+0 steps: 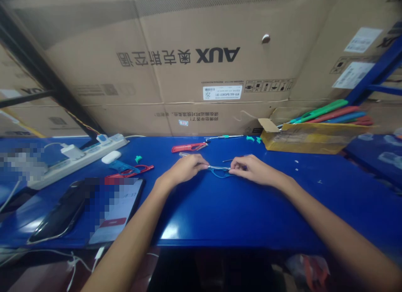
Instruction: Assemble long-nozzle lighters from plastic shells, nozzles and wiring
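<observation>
My left hand (190, 166) pinches one end of a thin, silvery metal piece (216, 167) between its fingertips. At the other end, the fingers of my right hand (246, 168) are closed on the same piece. A blue plastic part with a looped opening (221, 175) lies just below the metal, between both hands; whether it is attached I cannot tell. Behind my left hand lies a red plastic handle (188, 147). A thin rod with a green bit (224, 137) rests farther back.
A yellow-taped cardboard box (307, 137) holds several green, red and blue plastic handles. Small green pieces (250, 139) lie beside it. On the left are a power strip (84, 160), a white case (111, 157), a red looped part (146, 168), a black phone (59, 212) and a tablet (121, 212).
</observation>
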`<action>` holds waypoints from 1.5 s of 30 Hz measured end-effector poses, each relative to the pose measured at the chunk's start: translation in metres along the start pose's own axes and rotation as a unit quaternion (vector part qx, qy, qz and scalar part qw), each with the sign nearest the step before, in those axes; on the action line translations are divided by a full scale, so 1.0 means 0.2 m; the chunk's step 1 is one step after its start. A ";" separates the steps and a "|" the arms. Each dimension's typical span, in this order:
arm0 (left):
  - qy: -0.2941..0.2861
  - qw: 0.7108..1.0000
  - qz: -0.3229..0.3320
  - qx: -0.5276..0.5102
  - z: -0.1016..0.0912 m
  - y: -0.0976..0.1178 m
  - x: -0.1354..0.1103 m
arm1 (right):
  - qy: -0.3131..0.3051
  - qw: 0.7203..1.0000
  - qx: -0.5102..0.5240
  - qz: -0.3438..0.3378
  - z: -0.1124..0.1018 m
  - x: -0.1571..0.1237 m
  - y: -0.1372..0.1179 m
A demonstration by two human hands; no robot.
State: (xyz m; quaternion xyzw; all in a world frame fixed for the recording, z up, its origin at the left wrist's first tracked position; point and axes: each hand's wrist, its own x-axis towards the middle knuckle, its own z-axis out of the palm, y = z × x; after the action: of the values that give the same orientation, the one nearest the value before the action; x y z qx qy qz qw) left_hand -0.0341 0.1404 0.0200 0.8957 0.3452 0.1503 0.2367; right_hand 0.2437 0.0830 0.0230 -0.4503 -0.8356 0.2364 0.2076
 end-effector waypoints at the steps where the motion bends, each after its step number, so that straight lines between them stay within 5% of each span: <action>1: 0.004 1.000 0.001 0.000 0.00 0.00 0.00 | 0.000 1.000 0.001 0.000 0.00 0.00 0.00; 11: 0.007 0.999 0.014 0.045 0.02 0.01 0.02 | -0.005 1.000 0.011 0.002 0.01 0.00 0.00; 20: 0.019 0.996 -0.068 0.060 0.05 0.03 0.03 | -0.011 1.000 -0.008 -0.004 0.00 -0.01 0.01; 27: 0.019 0.983 -0.017 0.183 0.02 0.08 0.03 | 0.006 1.000 -0.020 -0.010 0.00 0.00 0.00; 45: 0.002 0.997 0.008 0.077 0.02 0.02 0.01 | -0.006 1.000 -0.029 -0.004 -0.01 0.00 -0.04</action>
State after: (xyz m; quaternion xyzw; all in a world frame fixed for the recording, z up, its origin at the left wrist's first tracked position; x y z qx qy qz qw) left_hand -0.0290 0.1377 0.0200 0.9139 0.3487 0.1268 0.1648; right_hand 0.2405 0.0800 0.0292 -0.4513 -0.8451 0.2144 0.1903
